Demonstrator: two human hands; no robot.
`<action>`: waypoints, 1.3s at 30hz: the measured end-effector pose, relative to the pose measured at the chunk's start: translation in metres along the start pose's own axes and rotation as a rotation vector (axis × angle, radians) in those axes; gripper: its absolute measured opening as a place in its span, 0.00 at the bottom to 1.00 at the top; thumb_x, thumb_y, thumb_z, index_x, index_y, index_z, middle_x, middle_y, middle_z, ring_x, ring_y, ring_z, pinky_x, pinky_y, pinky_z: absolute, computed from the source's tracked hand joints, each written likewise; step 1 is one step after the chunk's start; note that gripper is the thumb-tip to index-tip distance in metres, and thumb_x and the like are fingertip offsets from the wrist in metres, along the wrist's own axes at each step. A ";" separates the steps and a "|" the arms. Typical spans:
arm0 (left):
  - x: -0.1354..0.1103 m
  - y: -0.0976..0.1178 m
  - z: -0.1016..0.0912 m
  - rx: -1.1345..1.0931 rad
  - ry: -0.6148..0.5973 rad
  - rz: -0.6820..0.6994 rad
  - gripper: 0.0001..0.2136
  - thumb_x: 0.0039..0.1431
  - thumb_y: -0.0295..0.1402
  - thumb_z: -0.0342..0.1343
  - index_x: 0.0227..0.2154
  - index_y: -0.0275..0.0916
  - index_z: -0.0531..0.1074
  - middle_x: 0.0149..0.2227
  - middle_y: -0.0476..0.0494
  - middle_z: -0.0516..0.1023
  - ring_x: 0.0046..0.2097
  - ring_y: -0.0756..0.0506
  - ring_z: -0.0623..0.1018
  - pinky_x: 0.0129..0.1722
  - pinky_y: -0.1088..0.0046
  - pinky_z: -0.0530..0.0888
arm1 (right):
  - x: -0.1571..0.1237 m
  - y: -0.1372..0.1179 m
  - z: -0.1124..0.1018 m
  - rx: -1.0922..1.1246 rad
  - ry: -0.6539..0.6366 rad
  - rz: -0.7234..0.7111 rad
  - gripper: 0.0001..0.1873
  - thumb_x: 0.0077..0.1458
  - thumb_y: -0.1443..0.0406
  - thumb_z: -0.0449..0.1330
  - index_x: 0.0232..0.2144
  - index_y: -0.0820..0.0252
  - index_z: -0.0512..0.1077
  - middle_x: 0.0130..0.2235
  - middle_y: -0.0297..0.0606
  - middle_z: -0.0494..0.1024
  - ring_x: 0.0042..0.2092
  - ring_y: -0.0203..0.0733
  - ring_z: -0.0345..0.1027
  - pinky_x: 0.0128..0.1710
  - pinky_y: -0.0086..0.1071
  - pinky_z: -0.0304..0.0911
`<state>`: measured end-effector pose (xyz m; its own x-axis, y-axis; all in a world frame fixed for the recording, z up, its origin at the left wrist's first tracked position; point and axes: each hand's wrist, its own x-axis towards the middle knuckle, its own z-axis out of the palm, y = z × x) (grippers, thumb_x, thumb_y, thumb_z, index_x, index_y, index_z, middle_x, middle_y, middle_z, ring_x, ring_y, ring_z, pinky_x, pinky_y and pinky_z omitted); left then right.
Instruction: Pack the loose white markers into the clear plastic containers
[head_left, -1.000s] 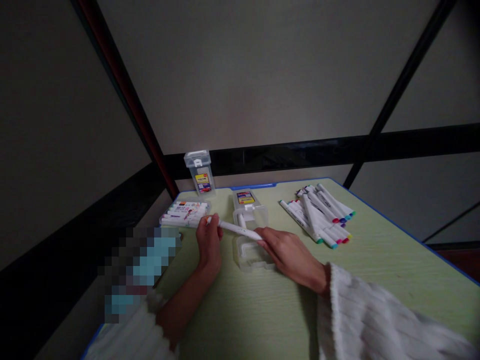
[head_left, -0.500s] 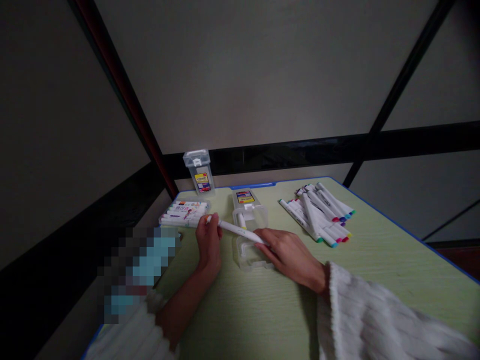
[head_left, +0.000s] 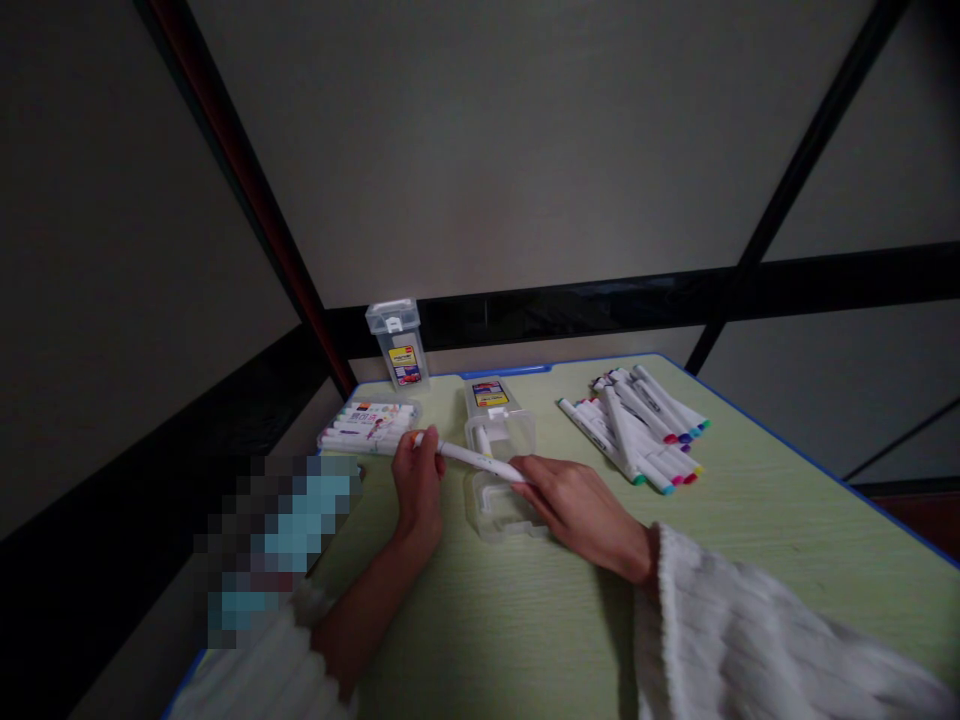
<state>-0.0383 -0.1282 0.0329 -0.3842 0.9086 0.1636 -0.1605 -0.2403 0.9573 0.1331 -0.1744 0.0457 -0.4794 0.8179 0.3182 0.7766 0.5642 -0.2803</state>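
Observation:
A white marker point(head_left: 472, 458) is held between both hands, slanting down to the right over the table. My left hand point(head_left: 420, 485) pinches its left end, where a bit of orange shows. The fingers of my right hand point(head_left: 574, 510) are closed round its other end, which they hide. Just behind the marker lies a clear plastic case point(head_left: 517, 418) with a yellow and blue label and its opening towards me. Inside it is another white marker point(head_left: 484, 440). The case's clear lid point(head_left: 502, 515) rests open in front, partly covered by my right hand.
Several white markers with coloured ends point(head_left: 645, 430) are heaped on the right. At the back left stands a second clear case point(head_left: 405, 345), closed. A flat pack of markers point(head_left: 367, 425) lies left of my left hand. The green table point(head_left: 750, 560) has a blue edge.
My right hand has shifted its grip slightly on the marker's right end. The marker, my left hand and the cases stay almost where they were.

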 end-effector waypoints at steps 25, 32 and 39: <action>0.002 -0.001 0.000 0.014 0.015 -0.038 0.10 0.45 0.37 0.55 0.19 0.37 0.61 0.14 0.57 0.57 0.18 0.56 0.57 0.16 0.81 0.54 | 0.001 0.000 0.000 -0.028 -0.030 0.015 0.12 0.61 0.62 0.43 0.36 0.60 0.64 0.31 0.37 0.73 0.31 0.38 0.66 0.30 0.29 0.54; 0.001 -0.001 0.000 0.005 0.013 -0.044 0.11 0.45 0.37 0.55 0.19 0.37 0.61 0.14 0.57 0.58 0.17 0.56 0.58 0.16 0.81 0.54 | 0.000 0.000 0.001 -0.032 -0.024 0.016 0.11 0.61 0.62 0.43 0.37 0.60 0.63 0.31 0.37 0.73 0.31 0.38 0.67 0.30 0.29 0.53; 0.002 -0.001 0.000 0.010 0.016 -0.054 0.10 0.44 0.37 0.55 0.19 0.37 0.62 0.15 0.58 0.58 0.17 0.56 0.58 0.16 0.81 0.54 | 0.001 0.000 0.002 -0.037 -0.033 0.020 0.11 0.61 0.63 0.43 0.37 0.60 0.63 0.31 0.37 0.73 0.32 0.39 0.67 0.30 0.29 0.54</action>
<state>-0.0384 -0.1263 0.0319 -0.3899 0.9145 0.1080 -0.1722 -0.1876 0.9670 0.1323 -0.1734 0.0445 -0.4767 0.8325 0.2824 0.8002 0.5439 -0.2527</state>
